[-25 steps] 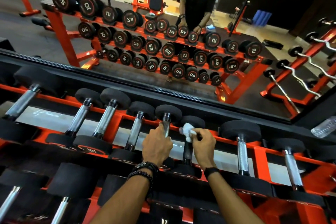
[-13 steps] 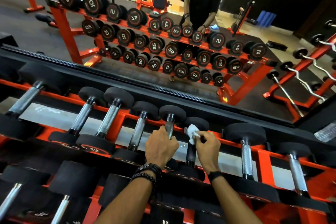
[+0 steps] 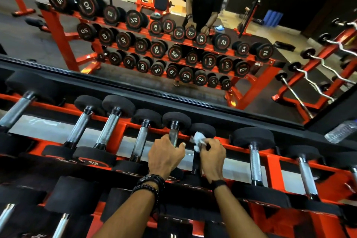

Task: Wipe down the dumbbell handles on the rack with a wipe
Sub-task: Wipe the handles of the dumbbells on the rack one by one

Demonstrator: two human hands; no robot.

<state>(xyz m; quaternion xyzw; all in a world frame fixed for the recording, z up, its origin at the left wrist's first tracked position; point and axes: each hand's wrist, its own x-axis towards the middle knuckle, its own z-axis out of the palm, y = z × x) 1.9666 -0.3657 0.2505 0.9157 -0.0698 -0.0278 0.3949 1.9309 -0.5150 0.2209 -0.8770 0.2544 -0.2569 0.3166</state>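
An orange rack (image 3: 274,162) carries a row of black-headed dumbbells with metal handles. My right hand (image 3: 211,157) holds a crumpled white wipe (image 3: 199,140) against the dark handle (image 3: 195,162) of a small dumbbell in the middle of the top row. My left hand (image 3: 165,157) curls round the handle (image 3: 173,137) of the neighbouring dumbbell just to the left. More chrome handles lie to the left (image 3: 107,131) and to the right (image 3: 255,164).
A mirror (image 3: 173,35) behind the rack reflects the rack, the gym floor and a person in black. A clear plastic bottle (image 3: 341,131) lies on the ledge at the right. A lower row of dumbbells (image 3: 71,195) sits nearer to me.
The view has drifted slightly; my right hand with the wipe stays at the upper end of the dark handle, shifting little. My left hand keeps its hold on the neighbouring handle.
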